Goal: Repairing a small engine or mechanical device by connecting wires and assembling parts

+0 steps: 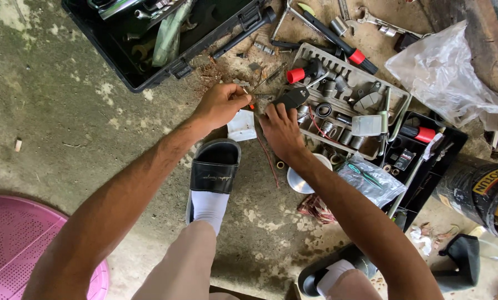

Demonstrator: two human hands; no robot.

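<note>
From the head camera we looked down on a stained concrete floor (65, 94) crowded with tools. At the top left of the frame an open black toolbox (165, 33) held wrenches and a pale green hose. Right of centre a grey socket tray (346, 94) carried sockets, rings and a red-capped piece, and beside it at the right a second black case (421, 155) held a red-tipped tool and small parts. A crumpled clear plastic bag (443, 72) lay at the upper right; a smaller clear bag (371, 180) lay below the tray. A black paint tin (476, 189) stood at the right edge and a pink perforated mat (15, 244) filled the lower left corner.

We saw open floor only on the left half of the frame; the right half was packed to the edge. Our black sandal (214, 166) stood just below the hands.

At centre, our left hand (221, 104) was closed in a pinch on a thin wire (260, 83), which ran up and to the right from the fingertips. Our right hand (282, 130) was curled around a dark-handled tool (293, 97), its head just to the right of the wire and close to the left fingertips. Whether tool and wire touched, we could not tell. A white scrap (241, 125) lay on the floor between the two wrists.
</note>
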